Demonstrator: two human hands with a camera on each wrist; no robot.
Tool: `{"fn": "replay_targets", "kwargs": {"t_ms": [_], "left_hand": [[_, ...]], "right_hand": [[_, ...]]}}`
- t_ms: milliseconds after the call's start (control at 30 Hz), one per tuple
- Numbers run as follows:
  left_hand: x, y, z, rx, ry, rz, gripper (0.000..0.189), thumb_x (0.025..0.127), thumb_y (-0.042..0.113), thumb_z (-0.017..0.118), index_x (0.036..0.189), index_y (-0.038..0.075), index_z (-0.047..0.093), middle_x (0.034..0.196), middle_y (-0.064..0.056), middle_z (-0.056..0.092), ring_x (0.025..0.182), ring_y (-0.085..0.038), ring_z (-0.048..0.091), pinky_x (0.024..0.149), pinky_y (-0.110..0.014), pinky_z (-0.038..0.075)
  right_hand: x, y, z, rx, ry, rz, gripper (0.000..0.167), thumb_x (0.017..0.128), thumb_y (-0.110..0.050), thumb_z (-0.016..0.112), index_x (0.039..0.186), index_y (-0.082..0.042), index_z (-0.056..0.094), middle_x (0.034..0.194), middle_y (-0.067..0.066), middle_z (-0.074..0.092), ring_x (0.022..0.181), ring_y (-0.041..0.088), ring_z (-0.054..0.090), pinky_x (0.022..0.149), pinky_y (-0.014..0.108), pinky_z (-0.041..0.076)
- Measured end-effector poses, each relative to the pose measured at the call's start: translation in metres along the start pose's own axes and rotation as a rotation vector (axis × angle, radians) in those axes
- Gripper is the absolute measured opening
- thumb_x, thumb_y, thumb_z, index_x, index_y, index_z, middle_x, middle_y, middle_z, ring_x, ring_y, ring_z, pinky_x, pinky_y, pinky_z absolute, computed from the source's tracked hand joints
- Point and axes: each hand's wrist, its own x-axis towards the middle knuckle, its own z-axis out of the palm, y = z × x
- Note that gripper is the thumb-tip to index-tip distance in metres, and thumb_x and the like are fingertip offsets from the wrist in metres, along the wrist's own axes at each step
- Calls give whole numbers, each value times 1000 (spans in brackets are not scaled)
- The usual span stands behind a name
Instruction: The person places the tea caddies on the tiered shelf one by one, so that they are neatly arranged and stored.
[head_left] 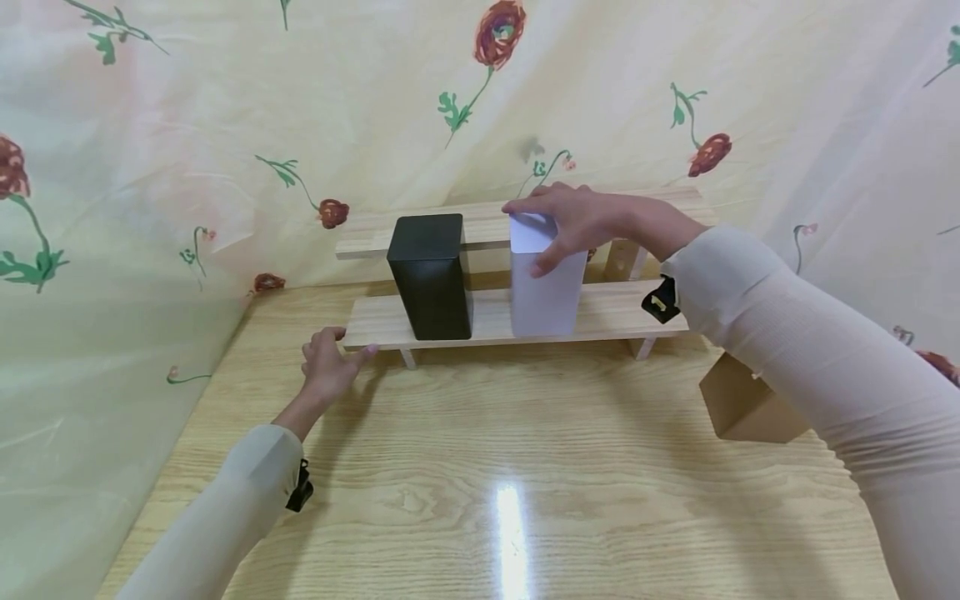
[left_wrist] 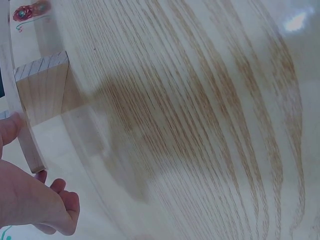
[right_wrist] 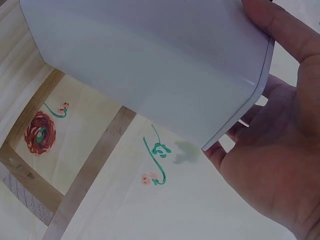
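Observation:
A two-tier wooden shelf (head_left: 491, 315) stands against the back, with a tall black canister (head_left: 435, 292) and a tall white canister (head_left: 546, 302) upright on its lower board. My right hand (head_left: 583, 218) grips the white canister from above, thumb on the front and fingers over its top and far side. In the right wrist view, the hand (right_wrist: 275, 155) wraps the lid end of that canister (right_wrist: 150, 65). At the shelf's left end, my left hand (head_left: 328, 367) holds the lower board's corner. The left wrist view shows the thumb against the board (left_wrist: 31, 150) and fingers curled by its end.
The shelf's upper board (head_left: 480, 225) runs behind both canisters. A brown cardboard box (head_left: 750, 404) sits at the right, partly hidden by the right sleeve (head_left: 810, 350). Floral sheeting (head_left: 390, 108) lines the back and sides of the wood-grain table (head_left: 420, 467).

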Motion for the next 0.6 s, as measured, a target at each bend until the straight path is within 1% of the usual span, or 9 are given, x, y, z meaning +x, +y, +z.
{"fn": "replay_targets", "kwargs": {"t_ms": [133,200,267,333,467,600], "left_hand": [[1,1,0,4,-2,-1,75,92,40,64,141,-7,32,142,-24,33,130,-41,22,104,-59,17],[1,0,1,4,0,-4,75,92,40,64,141,-6,33,142,-24,33,130,-41,22,104,-58,18],[1,0,1,1,-3,-9,74,92,40,64,141,-6,32,142,-23,33,131,-41,21,104,-58,18],[0,0,1,1,-6,-9,75,92,40,64,141,-6,32,143,-24,32,131,-41,21,104,-58,18],[0,0,2,-6,-9,-5,75,92,40,64,141,-6,31,142,-24,32,131,-41,20,104,-58,18],[-1,-1,3,-11,-5,0,75,91,41,64,141,-5,32,142,-23,33,130,-41,21,103,-58,19]], "right_hand": [[0,1,0,-7,-8,3,96,80,-35,77,155,-23,19,143,17,33,118,35,37,86,47,48],[-1,1,0,-16,-7,3,98,80,-37,77,155,-23,17,145,16,31,119,35,35,89,48,45],[-2,2,0,-28,0,-3,100,79,-38,78,155,-22,15,148,17,29,122,36,32,92,51,41],[-4,3,0,-50,12,-15,103,78,-41,78,156,-21,14,152,17,26,127,38,29,97,55,33],[-13,6,-1,-78,49,-47,106,76,-43,79,156,-18,13,157,17,19,135,41,21,103,61,21],[-26,8,-2,-66,77,-65,108,75,-42,81,156,-19,13,158,16,15,139,42,15,104,64,16]]}}
